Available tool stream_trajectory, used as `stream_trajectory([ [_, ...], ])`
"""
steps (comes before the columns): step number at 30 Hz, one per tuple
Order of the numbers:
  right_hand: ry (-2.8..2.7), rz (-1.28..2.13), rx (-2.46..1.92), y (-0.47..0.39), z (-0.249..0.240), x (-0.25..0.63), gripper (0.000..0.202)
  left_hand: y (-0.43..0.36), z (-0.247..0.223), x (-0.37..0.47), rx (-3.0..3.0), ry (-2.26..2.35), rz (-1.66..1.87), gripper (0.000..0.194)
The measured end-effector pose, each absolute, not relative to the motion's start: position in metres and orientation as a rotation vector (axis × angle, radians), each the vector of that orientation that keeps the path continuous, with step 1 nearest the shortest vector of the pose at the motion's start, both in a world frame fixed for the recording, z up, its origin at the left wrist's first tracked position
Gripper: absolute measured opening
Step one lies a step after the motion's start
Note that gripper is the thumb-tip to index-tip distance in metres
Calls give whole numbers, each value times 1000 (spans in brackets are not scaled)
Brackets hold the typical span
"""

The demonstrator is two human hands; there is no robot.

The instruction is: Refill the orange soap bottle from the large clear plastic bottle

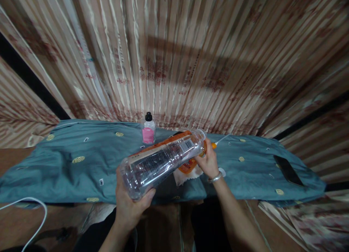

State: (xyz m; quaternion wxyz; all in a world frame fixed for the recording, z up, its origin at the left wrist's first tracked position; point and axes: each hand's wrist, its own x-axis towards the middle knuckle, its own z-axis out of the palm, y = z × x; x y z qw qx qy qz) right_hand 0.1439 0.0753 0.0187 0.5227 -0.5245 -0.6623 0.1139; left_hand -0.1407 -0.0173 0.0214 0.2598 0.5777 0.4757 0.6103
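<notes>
A large clear plastic bottle with an orange and dark label is held tilted above the cloth, its neck up to the right. My left hand grips its base at the lower left. Near the neck, my right hand has its fingers closed; they are partly hidden, and an orange item shows just beyond them. Below the bottle lies an orange and white packet, partly covered. A small clear bottle with a pink label and black cap stands upright behind the large one.
A teal patterned cloth covers the long surface. A dark phone lies at its right end. A white cable curves at the lower left. Striped curtains hang behind.
</notes>
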Motion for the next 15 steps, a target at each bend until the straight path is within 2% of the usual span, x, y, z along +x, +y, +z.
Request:
stream_trajectory([
  [15, -1584, 261, -1275, 75, 18, 145, 62, -18, 19, -144, 1580, 1309, 1624, 75],
])
